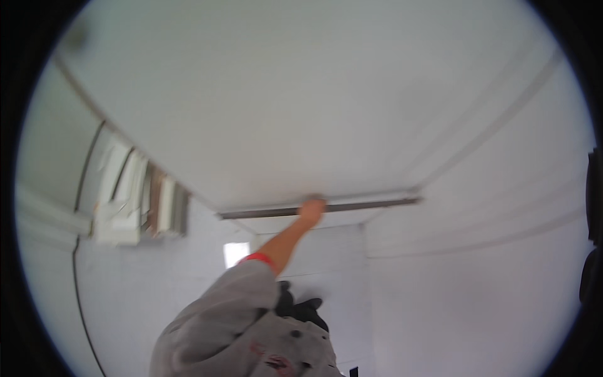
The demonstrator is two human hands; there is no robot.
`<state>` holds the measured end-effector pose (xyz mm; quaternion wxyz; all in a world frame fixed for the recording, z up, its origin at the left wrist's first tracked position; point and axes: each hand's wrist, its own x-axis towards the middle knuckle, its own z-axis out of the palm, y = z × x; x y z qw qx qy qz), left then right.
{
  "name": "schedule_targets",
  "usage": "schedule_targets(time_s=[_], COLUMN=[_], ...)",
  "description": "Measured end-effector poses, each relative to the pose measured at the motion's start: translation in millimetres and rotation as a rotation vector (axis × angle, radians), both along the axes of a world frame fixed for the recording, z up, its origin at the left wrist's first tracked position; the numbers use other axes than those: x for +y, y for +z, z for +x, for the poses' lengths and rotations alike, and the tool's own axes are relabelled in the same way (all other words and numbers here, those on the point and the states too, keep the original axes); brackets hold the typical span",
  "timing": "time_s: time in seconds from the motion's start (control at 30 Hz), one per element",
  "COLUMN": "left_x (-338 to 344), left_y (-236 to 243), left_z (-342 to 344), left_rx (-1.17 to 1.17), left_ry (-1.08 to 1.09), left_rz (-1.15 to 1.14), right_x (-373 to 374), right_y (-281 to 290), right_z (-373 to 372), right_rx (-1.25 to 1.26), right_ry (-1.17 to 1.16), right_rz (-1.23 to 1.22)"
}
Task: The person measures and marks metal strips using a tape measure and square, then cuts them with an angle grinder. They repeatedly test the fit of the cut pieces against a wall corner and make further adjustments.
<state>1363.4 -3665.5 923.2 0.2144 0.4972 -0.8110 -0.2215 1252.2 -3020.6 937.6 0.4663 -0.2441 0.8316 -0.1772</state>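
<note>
My left hand (pixel 309 212), blurred and closed, rests at the middle of a long dark metal strip (pixel 370 205) along the near edge of a large white panel (pixel 314 107). A small greyish shape shows behind my fingers; I cannot make out what it is. My forearm reaches up from the grey sleeve with a red cuff. My right hand is out of view.
At the left lie stacked white and brownish boards (pixel 125 207). A small bright white rectangle (pixel 237 253) shows left of my forearm. A pale wall (pixel 477 295) with faint lines runs along the right. My dark shoes show below on a pale tiled floor (pixel 333 257).
</note>
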Motion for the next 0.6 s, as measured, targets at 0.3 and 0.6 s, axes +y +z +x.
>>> schedule_targets(time_s=[0.3, 0.6], left_x=[-54.4, -100.6], left_y=[75.2, -13.2], left_z=[44.7, -246.4], left_rx=[-0.050, -0.071], left_ry=[-0.027, -0.106], left_rz=[-0.009, -0.009], right_x=[-123.9, -85.5], right_y=[70.0, 57.1], right_z=[-32.1, -234.1], right_rx=[-0.210, -0.148], right_ry=[-0.057, -0.565], right_rz=[0.063, -0.053])
